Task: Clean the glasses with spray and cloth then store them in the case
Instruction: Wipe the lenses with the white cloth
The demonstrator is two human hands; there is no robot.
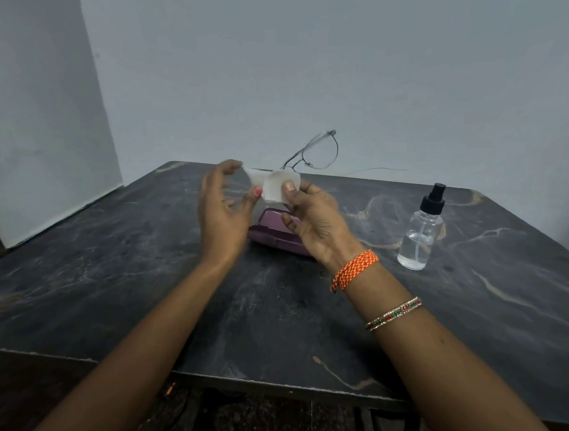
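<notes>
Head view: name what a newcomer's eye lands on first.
Both hands, raised mid-frame: the right hand pinches a white cloth over the glasses, the left hand touching its edge. Behind them lies a purple case on the dark marble table; a spray bottle stands right.

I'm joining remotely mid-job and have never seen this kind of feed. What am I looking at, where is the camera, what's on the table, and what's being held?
There is no machine here: a person works with bare hands, and the single picture comes from a wide-angle camera on their head, looking forward and down.

The right hand, with an orange wristband and a beaded bangle on its arm, pinches a small white cloth around part of the thin-framed glasses, which stick up above it. The left hand is beside the cloth with fingers loosely spread; whether its grip is on the cloth is unclear.

On the dark marbled table lie a purple case, partly hidden behind the hands, and a clear spray bottle with a black pump top, to the right.
</notes>
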